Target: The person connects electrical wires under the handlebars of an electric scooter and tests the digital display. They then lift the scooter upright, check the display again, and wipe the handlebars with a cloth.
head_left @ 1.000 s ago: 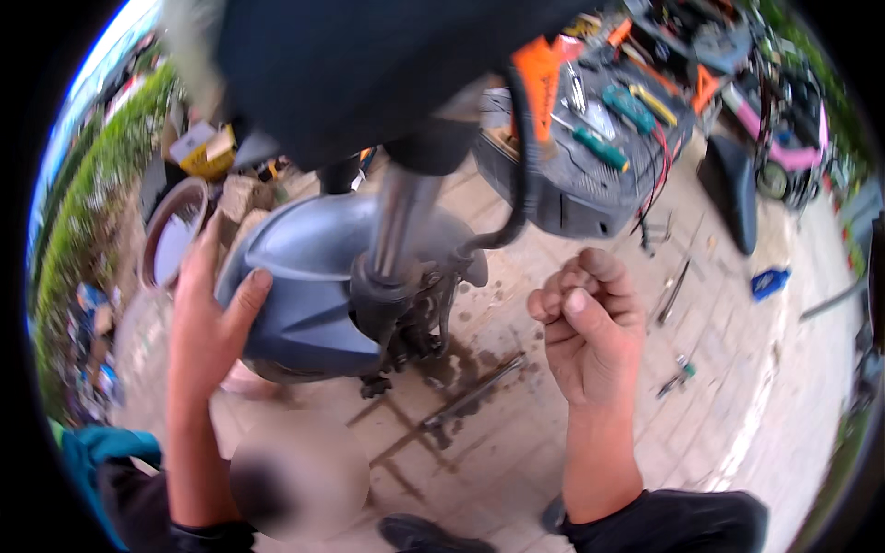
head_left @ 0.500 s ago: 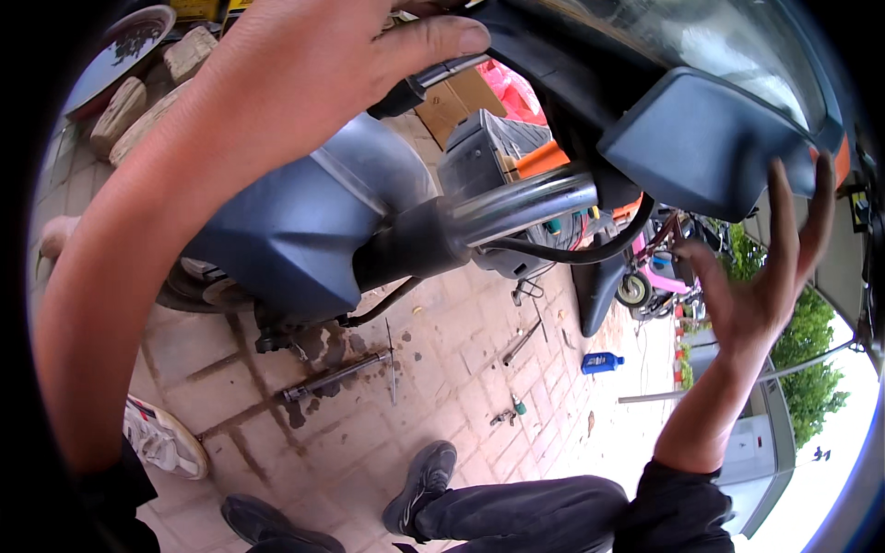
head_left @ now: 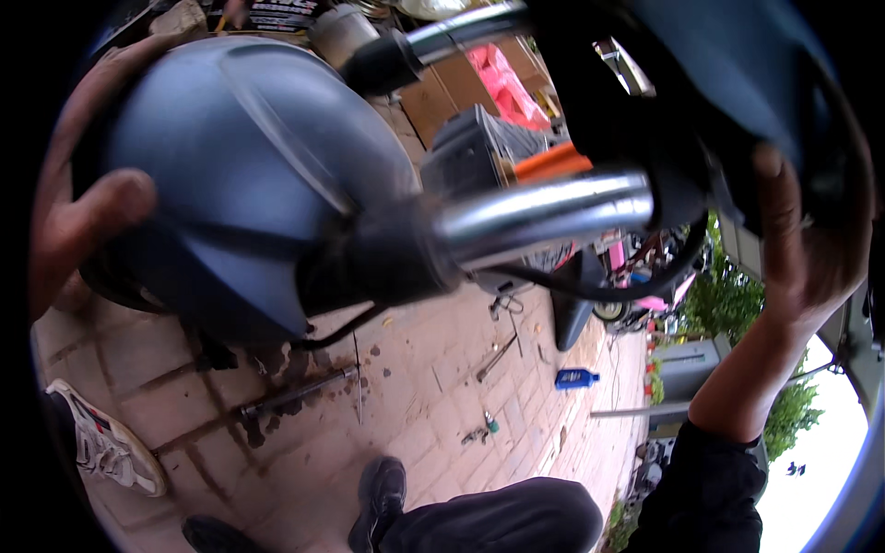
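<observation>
I've got my left hand [head_left: 78,217] w/ thumb pressed on the blue-grey scooter fender [head_left: 249,184], upper left. My right hand [head_left: 802,249] grips the dark front panel [head_left: 728,83], fingers wrapped over its edge. Chrome handlebar [head_left: 544,212] runs btwn them.

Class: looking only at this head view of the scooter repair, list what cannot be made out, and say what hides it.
- Right hand: its fingers are hidden behind the dark scooter panel.
- Left hand: cut off by the picture's left rim; only the thumb and a blurred edge show.
- Small tools on the paving: too small to identify.
</observation>
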Available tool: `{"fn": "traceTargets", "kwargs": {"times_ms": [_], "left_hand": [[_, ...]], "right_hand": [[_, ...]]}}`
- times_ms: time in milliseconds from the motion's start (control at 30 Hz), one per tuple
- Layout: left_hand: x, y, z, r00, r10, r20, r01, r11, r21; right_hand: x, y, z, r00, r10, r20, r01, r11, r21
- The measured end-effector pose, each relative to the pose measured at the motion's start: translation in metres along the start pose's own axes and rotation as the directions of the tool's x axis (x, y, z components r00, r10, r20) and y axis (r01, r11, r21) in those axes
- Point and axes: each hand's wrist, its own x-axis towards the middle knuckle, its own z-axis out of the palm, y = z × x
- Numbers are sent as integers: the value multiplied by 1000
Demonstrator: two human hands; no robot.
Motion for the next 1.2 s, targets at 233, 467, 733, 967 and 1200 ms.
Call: {"fn": "traceTargets", "kwargs": {"times_ms": [233, 467, 733, 967, 1200], "left_hand": [[3, -4, 6, 997, -77, -22, 79, 989, 122], [63, 66, 5, 887, -424, -181, 51, 482, -875], [194, 117, 28, 898, -115, 425, 297, -554, -778], [160, 102, 27, 870, -93, 484, 296, -687, -664], [147, 104, 11, 804, -294, 517, 211, -671, -710]], "right_hand": [[11, -16, 2, 999, -6, -50, 4, 999, -51], [15, -16, -2, 981, 14, -195, -21, 999, -33], [-70, 17, -27, 162, 858, -487, -473, 501, 725], [-160, 47, -58, -131, 991, 24, -331, -66, 941], [-361, 68, -72, -673, 702, 235, -209, -485, 849]]}}
